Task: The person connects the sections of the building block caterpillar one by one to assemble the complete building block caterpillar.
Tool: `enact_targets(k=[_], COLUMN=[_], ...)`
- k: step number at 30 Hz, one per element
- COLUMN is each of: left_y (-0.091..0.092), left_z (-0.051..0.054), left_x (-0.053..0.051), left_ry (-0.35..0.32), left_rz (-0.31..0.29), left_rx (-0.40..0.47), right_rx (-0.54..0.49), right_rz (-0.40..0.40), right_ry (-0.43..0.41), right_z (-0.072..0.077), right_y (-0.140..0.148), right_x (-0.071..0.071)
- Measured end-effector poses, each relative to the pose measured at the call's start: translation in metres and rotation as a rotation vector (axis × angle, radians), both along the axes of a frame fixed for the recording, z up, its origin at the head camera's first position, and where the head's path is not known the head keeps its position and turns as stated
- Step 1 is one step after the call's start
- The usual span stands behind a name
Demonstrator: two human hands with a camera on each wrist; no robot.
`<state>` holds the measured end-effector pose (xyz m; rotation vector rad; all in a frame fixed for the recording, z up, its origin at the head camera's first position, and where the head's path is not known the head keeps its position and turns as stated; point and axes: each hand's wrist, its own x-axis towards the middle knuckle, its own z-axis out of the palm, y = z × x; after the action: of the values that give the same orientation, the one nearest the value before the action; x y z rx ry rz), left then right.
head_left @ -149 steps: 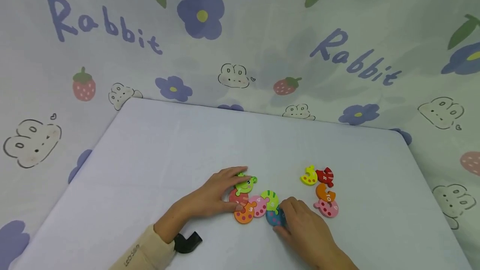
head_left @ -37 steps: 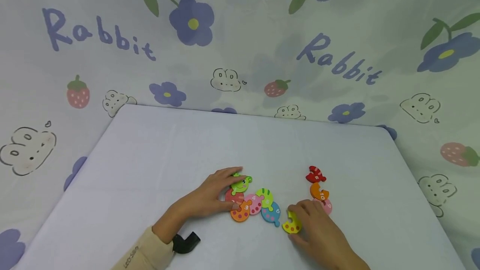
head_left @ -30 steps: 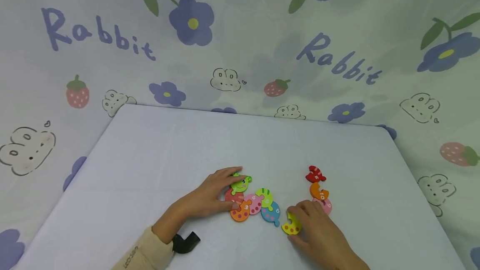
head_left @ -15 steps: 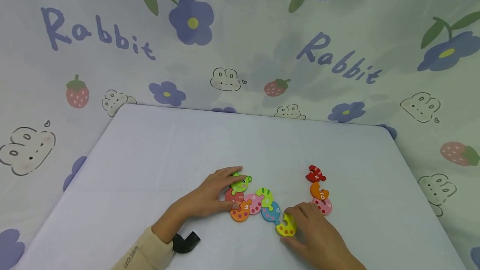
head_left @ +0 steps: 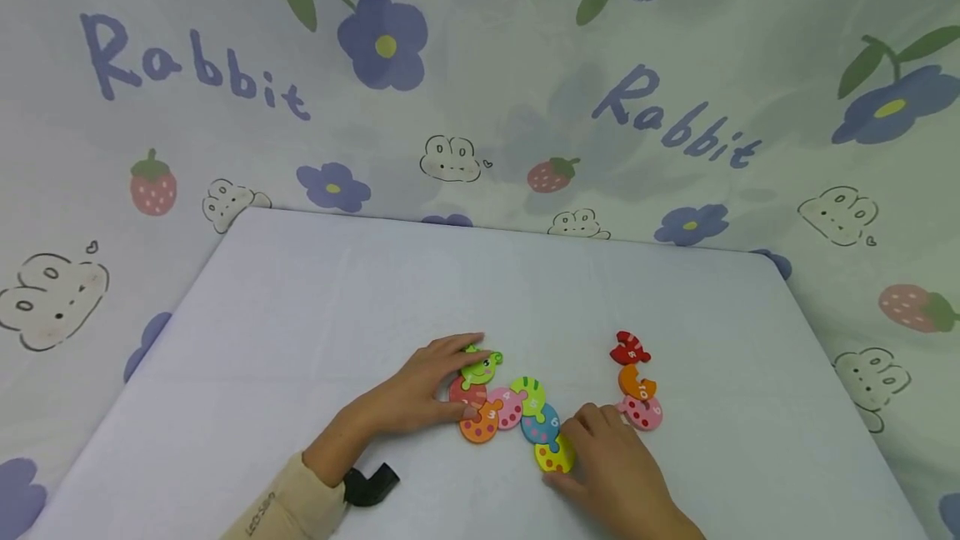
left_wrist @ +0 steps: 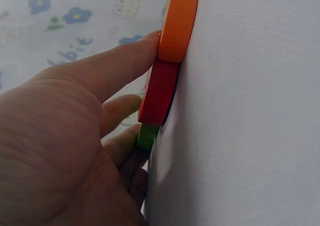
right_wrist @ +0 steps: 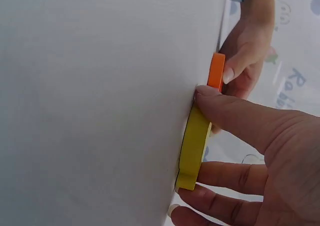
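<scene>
A row of flat caterpillar puzzle pieces lies on the white table. It runs from the green face piece (head_left: 480,372) through red, orange (head_left: 480,430), pink and light green to the blue piece (head_left: 536,429). My left hand (head_left: 423,386) rests over the face end, its thumb against the orange piece (left_wrist: 179,26) and fingertips on the green one. With thumb and fingers my right hand (head_left: 615,465) pinches the yellow piece (head_left: 552,458) by its edge, as the yellow piece (right_wrist: 194,146) shows in the right wrist view. The blue piece's knob sits in the yellow notch.
Three loose pieces lie beyond my right hand: red (head_left: 630,349), orange (head_left: 637,383) and pink (head_left: 643,413). A curved black object (head_left: 372,487) is beside the left sleeve (head_left: 296,498). A rabbit-and-flower print cloth (head_left: 495,90) hangs behind the table.
My right hand left the blue piece, took the yellow piece from the loose group, then slid it left against the blue piece's knob. My left hand stayed over the face end.
</scene>
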<state>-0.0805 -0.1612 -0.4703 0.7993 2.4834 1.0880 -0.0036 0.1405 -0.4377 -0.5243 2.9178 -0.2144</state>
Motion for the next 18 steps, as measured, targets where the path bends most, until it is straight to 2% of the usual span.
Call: enact_targets(k=[4, 10, 13, 18], left_y=[0.0, 0.0, 0.0, 0.0], left_z=[0.001, 0.001, -0.001, -0.003], left_x=[-0.001, -0.001, 0.0, 0.0], left_ry=[0.0, -0.001, 0.001, 0.011], left_rz=[0.003, 0.005, 0.007, 0.007], left_rx=[0.0, 0.01, 0.011, 0.018], right_rx=[0.01, -0.007, -0.038, -0.07], right_rz=[0.007, -0.041, -0.091, -0.266], right_ry=[0.017, -0.097, -0.122, -0.048], right_z=[0.001, 0.012, 0.018, 0.023], right_y=[-0.001, 0.011, 0.029, 0.061], right_x=[0.0, -0.01, -0.017, -0.031])
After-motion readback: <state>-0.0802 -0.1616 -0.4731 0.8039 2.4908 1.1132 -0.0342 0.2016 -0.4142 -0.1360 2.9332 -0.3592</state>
